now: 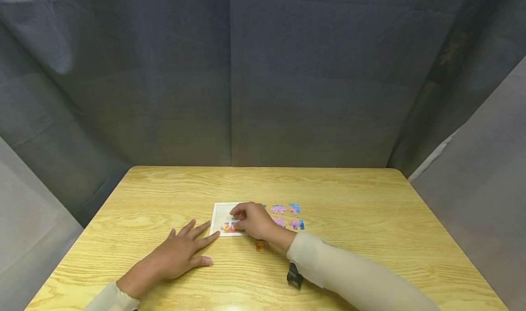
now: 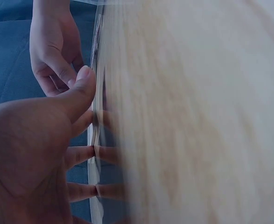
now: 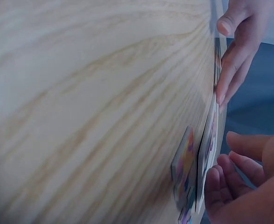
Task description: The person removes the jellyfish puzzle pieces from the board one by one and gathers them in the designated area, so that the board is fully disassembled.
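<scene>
A white puzzle tray (image 1: 219,209) lies on the table, with a few colourful joined puzzle pieces (image 1: 227,228) along its near edge. My left hand (image 1: 176,254) lies spread on the table, two fingertips at the tray's left side. Over the tray is my right hand (image 1: 255,222), fingers bent and thumb apart, with a fingertip at the placed pieces; it hides the tray's right part. The right wrist view shows a gap between thumb and fingers of that hand (image 3: 249,182), with no piece visible there. One loose yellow and red piece (image 1: 260,245) lies below the right wrist.
Several loose pink and blue puzzle pieces (image 1: 278,209) lie right of the tray, partly behind the right hand. The wooden table (image 1: 349,201) reaches back to a dark grey curtain (image 1: 312,96). A black wrist-camera part (image 1: 294,276) hangs below the right sleeve.
</scene>
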### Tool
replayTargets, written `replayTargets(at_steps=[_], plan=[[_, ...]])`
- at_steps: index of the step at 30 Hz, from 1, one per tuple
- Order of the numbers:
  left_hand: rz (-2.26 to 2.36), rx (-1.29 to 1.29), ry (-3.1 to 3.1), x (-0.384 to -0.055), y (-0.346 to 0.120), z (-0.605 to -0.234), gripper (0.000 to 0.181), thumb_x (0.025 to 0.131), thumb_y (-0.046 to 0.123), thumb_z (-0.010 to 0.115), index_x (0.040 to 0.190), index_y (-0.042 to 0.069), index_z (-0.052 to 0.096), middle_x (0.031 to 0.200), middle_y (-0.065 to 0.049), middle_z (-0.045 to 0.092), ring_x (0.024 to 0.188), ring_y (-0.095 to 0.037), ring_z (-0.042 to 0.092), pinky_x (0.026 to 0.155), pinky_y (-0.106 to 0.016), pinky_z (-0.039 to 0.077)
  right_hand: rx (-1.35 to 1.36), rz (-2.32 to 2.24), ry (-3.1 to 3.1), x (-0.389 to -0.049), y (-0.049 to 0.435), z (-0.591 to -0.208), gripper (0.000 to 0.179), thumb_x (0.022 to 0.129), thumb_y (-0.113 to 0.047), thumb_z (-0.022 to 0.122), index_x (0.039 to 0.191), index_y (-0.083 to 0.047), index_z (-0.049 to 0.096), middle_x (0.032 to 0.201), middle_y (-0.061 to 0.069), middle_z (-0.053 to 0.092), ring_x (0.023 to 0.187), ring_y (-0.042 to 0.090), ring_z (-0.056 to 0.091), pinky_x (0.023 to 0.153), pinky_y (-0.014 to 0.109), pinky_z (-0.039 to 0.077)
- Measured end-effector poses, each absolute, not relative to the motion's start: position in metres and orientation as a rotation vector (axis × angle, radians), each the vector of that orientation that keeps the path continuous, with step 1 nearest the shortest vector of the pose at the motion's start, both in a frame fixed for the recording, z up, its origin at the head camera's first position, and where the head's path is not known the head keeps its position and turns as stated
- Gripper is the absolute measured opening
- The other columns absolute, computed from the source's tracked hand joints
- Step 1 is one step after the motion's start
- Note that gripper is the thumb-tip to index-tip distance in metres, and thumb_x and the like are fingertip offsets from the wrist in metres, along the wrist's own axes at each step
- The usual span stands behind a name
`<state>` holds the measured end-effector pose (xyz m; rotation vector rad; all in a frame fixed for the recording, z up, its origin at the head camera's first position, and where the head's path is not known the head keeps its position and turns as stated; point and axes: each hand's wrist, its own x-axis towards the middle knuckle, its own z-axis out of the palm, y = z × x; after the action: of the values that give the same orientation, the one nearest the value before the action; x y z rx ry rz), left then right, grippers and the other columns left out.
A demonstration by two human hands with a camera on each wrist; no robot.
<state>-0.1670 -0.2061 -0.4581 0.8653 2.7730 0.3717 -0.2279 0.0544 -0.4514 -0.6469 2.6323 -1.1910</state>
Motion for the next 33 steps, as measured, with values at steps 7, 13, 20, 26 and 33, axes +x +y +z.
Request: replayTargets(at_steps=[7,13,20,26,33], plan=[[0.392,0.871,2.765,-0.166,-0.206,-0.457,0.070,0.100,0.066,0.050,0.160,0.032,0.039,0.171,-0.009,0.022,0.152,-0.056,0.017,0.101,-0.089,0.020,-0.654,-1.119,2.635,-0.229,0.047,-0.455,0.031,0.088,-0.007,0.081,0.117,-0.002,0.072,0.111,0.009,0.073,0.104,0.024,0.067,0.096,0.038,0.056],[0.391,0.865,2.762,-0.166,-0.206,-0.456,0.070,0.099,0.066,0.049,0.160,0.033,0.039,0.172,-0.008,0.022,0.152,-0.055,0.017,0.102,-0.088,0.020,-0.690,-1.057,2.653,-0.228,0.045,-0.455,0.027,0.088,-0.004,0.080,0.114,-0.002,0.073,0.106,0.006,0.073,0.097,0.016,0.065,0.093,0.030,0.056],[0.409,0.882,2.776,-0.167,-0.206,-0.459,0.069,0.100,0.065,0.050,0.159,0.031,0.041,0.172,-0.007,0.022,0.151,-0.056,0.019,0.100,-0.089,0.021,-0.770,-0.997,2.681,-0.229,0.044,-0.456,0.023,0.087,0.000,0.079,0.109,0.000,0.073,0.106,0.009,0.073,0.097,0.019,0.067,0.092,0.029,0.057],[0.389,0.917,2.784,-0.166,-0.206,-0.458,0.069,0.100,0.064,0.050,0.159,0.028,0.043,0.170,-0.005,0.027,0.150,-0.056,0.022,0.098,-0.090,0.024,-0.774,-0.970,2.682,-0.229,0.042,-0.455,0.023,0.086,0.001,0.079,0.108,0.000,0.073,0.107,0.010,0.073,0.095,0.017,0.067,0.092,0.028,0.058],[0.384,0.915,2.783,-0.166,-0.206,-0.457,0.069,0.100,0.064,0.050,0.159,0.028,0.043,0.170,-0.005,0.027,0.150,-0.057,0.022,0.097,-0.090,0.024,-0.772,-0.907,2.707,-0.229,0.040,-0.453,0.024,0.086,0.001,0.079,0.110,-0.002,0.075,0.108,0.008,0.073,0.096,0.015,0.066,0.094,0.030,0.057]])
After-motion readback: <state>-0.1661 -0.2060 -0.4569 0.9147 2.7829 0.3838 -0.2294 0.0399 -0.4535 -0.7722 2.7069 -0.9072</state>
